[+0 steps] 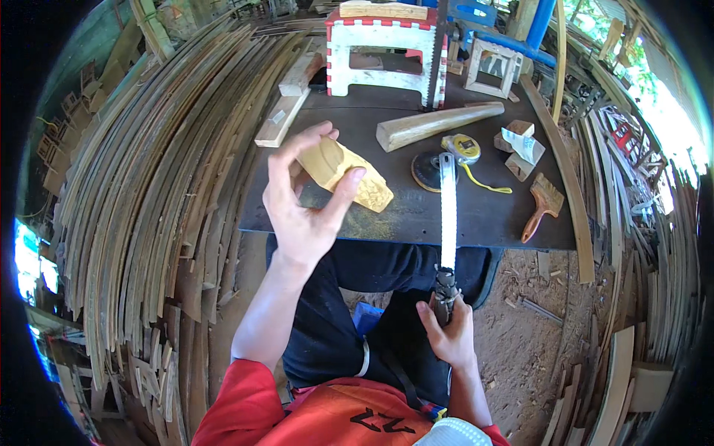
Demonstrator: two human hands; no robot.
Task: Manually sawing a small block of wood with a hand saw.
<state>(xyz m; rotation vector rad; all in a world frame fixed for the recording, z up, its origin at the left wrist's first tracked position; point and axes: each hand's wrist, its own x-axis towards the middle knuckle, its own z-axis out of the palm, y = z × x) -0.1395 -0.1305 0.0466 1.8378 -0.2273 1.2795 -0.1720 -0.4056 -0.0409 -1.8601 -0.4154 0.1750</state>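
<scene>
The fingers (344,186) of the left hand (301,215) grip a wooden block (338,167) between the thumb on the near face and the other fingers behind and at its upper end. The block is pale yellow, elongated and faceted, with a slanted lower right end of rougher texture. It is held tilted above the near left part of the worktop (494,223).

The right hand (454,334) is closed around the dark, roughly cylindrical handle of a hand tool (448,215). The tool's blade is long, narrow and bright, with uneven edges; it points away from the body, across the near edge of the worktop.

The worktop is a dark, flat panel, with fine yellowish dust (383,224) below the block. Near the blade tip are a black round disc (425,172) and a yellow tape measure (462,147), its yellow tape partly extended. Behind them lies a smooth, tapered length of wood (435,128).

To the right are an angular wood piece (518,165) bearing a crumpled, pale sheet (523,145) and a flat bristle brush (547,201) with a reddish-brown handle. At the rear stands a white stool (381,48) with red-and-white trim. Long, thin wooden strips (160,178) are stacked left of the worktop.
</scene>
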